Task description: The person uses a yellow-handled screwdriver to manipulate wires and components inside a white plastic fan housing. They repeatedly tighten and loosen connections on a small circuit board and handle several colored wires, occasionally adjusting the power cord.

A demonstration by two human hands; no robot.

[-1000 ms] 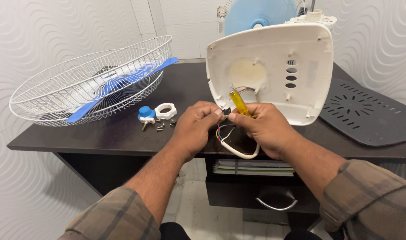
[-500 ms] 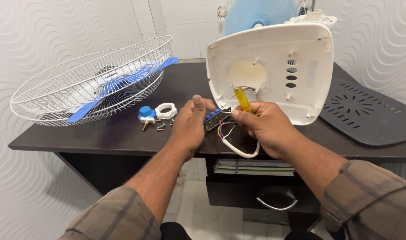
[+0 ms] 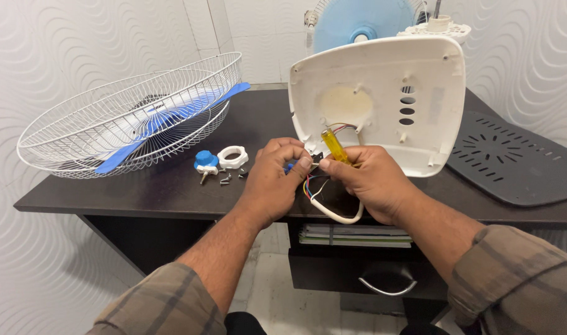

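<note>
1. Pinched in my left hand is a small blue part joined to coloured wires, held above the dark desk's front edge.
2. My right hand is clenched around a yellow-handled screwdriver, its tip meeting that part.
3. Those wires run up into the white fan base shell standing just behind my hands.
4. A blue knob, a white ring nut and loose screws lie just left of my left hand, near the wire fan guard with its blue blade.
</note>
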